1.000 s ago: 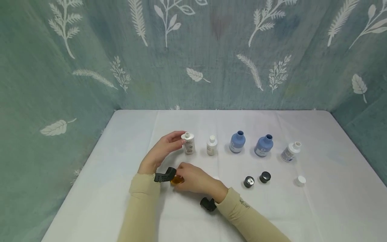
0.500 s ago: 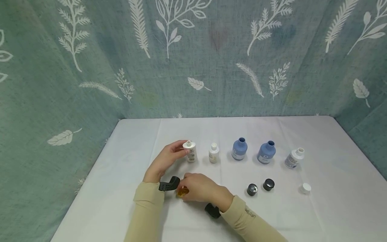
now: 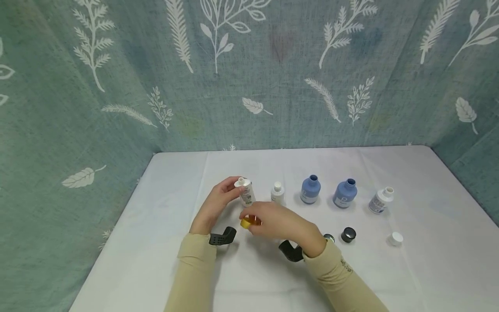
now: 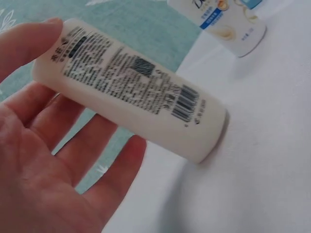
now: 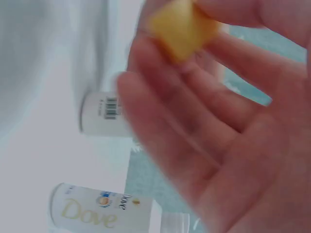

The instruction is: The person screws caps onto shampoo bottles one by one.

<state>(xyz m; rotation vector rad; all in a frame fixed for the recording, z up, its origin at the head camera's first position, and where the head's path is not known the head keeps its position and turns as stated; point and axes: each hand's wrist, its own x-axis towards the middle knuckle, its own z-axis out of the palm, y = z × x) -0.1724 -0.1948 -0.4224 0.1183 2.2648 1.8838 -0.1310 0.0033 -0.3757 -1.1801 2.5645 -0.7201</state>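
My left hand (image 3: 218,201) holds a white bottle (image 3: 247,195) with no cap on its neck, thumb on one side and fingers on the other. The bottle leans slightly in the head view; its barcode label (image 4: 184,103) faces the left wrist camera. Between thumb and fingertips, my right hand (image 3: 281,222) pinches a golden-yellow bottle cap (image 5: 182,31), a little nearer to me than the bottle. Just right of that bottle stands a smaller white Dove bottle (image 5: 102,208), its lower part hidden behind the right hand in the head view.
Two blue bottles (image 3: 310,190) (image 3: 345,194) and a white bottle (image 3: 381,200), all uncapped, stand further right. In front of them lie a black cap (image 3: 348,234) and a white cap (image 3: 395,238). Another dark cap (image 3: 329,237) is partly hidden by the right wrist.
My right hand has moved up and to the right with the yellow cap, away from the left wrist and closer to the bottle. The bottle in my left hand has tipped slightly.
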